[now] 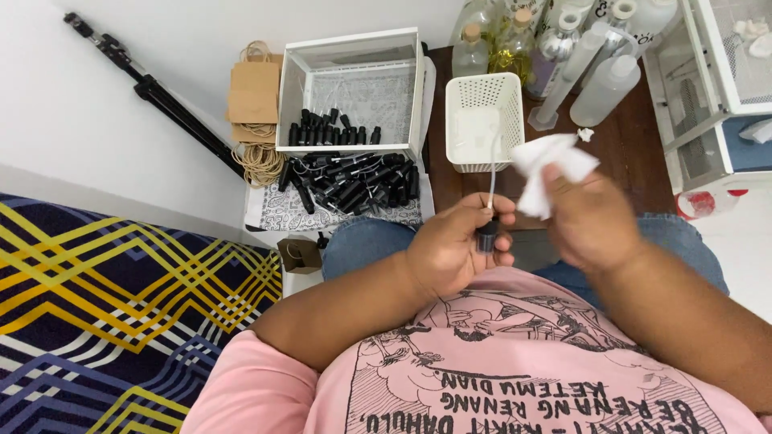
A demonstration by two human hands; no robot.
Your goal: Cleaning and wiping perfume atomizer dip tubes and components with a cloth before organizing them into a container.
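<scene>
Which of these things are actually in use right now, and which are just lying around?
In use: black spray pump in left hand; white tissue in right hand.

Lying about: pile of black pumps, white basket, clear bottles, paper bags, tripod.

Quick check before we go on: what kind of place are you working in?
Probably a room at home used for small-batch bottling: a patterned mattress beside the person, black spray caps piled on the floor, and clear bottles on a dark wooden surface.
</scene>
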